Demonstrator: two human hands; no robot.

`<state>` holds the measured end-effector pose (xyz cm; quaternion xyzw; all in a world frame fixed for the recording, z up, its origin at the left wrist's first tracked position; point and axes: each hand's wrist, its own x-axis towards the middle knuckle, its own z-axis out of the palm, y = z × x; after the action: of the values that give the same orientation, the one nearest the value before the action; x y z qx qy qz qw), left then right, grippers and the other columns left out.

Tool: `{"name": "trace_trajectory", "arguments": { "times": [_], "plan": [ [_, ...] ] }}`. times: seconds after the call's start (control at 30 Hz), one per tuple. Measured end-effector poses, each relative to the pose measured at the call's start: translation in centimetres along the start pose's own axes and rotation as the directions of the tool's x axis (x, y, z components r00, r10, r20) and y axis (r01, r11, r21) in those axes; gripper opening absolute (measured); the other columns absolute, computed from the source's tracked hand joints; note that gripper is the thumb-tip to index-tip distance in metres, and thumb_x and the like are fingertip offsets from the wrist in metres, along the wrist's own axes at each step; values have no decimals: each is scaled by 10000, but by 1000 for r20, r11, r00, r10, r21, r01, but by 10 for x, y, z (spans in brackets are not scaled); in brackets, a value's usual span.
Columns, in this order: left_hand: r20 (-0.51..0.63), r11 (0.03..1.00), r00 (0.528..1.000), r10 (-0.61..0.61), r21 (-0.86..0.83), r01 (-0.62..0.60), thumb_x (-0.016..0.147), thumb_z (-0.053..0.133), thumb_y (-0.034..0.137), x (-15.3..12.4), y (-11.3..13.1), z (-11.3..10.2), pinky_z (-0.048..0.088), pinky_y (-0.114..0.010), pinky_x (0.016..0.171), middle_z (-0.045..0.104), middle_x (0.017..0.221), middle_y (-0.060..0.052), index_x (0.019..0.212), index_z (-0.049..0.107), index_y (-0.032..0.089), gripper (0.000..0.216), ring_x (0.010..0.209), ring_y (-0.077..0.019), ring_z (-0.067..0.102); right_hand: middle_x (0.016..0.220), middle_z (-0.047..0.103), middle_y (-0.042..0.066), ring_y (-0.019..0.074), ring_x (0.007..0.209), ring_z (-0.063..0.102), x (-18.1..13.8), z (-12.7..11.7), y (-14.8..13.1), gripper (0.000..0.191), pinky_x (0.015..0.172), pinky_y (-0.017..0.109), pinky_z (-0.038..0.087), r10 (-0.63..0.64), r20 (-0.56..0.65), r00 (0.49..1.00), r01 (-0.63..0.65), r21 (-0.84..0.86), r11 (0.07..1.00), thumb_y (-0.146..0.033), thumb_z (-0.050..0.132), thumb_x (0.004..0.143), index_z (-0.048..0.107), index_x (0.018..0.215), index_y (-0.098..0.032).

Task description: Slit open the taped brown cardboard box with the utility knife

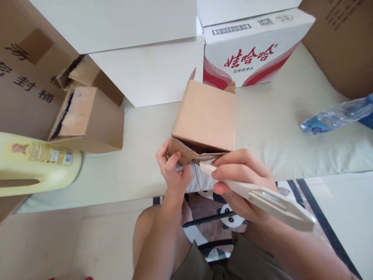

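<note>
Both hands work at the near edge of a small brown cardboard box (pixel 206 116) resting on a pale cushioned surface (pixel 271 124). Left hand (pixel 174 171) closed, thumb and fingers pinching the box's torn near flap at its left corner. Right hand (pixel 243 181) closed around a beige plastic box cutter (pixel 262 196), tip pressed to the flap seam just right of the left hand's fingers; handle runs back over the right wrist. Grey-white wrapped contents show under the flap, between the hands. Beyond the box: white carton with red Chinese lettering (pixel 253 48), touching or nearly so. Far left of the left hand: opened brown carton (pixel 87 120) and yellow jug (pixel 37 163) lying on its side. Far right of the right hand: clear water bottle (pixel 338 114) lying flat.
</note>
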<state>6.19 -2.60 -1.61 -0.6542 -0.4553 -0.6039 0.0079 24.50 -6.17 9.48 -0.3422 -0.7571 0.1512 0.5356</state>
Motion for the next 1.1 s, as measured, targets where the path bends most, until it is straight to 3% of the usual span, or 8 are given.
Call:
{"name": "trace_trajectory", "arguments": {
  "times": [0.13, 0.6, 0.83, 1.1],
  "plan": [
    [-2, 999, 1000, 8, -46, -8, 901, 623, 121, 1, 1, 1, 548, -499, 959, 542, 1388, -70, 1274, 512, 420, 490, 1273, -254, 588, 867, 644, 45, 166, 782, 698, 1, 0, 1, 154, 659, 291, 585, -7, -4, 1000, 7, -15, 1000, -321, 602, 1008, 692, 944, -214],
    [18, 997, 998, 62, 43, -63, 920, 584, 109, 4, 5, 0, 596, -487, 924, 535, 1341, -100, 1288, 488, 372, 463, 1277, -228, 582, 870, 641, 50, 168, 782, 693, -2, 5, 4, 143, 650, 294, 598, -20, -85, 996, 22, 30, 999, -310, 625, 995, 703, 948, -200],
    [25, 986, 992, 120, 111, -122, 893, 591, 106, 4, 4, 0, 597, -454, 936, 537, 1396, -89, 1284, 498, 343, 466, 1298, -225, 588, 873, 634, 39, 154, 785, 696, 0, 2, 4, 160, 656, 284, 595, 10, -50, 999, -9, 14, 1000, -330, 621, 1004, 698, 935, -207],
    [8, 974, 979, 204, 99, -203, 808, 618, 49, 8, 2, 2, 551, -447, 955, 552, 1428, -107, 1353, 490, 317, 620, 1299, -264, 599, 913, 667, 43, 175, 825, 686, -6, 3, 11, 125, 683, 318, 605, 6, -178, 984, 5, 62, 998, -325, 627, 999, 700, 1024, -227]
  ]
}}
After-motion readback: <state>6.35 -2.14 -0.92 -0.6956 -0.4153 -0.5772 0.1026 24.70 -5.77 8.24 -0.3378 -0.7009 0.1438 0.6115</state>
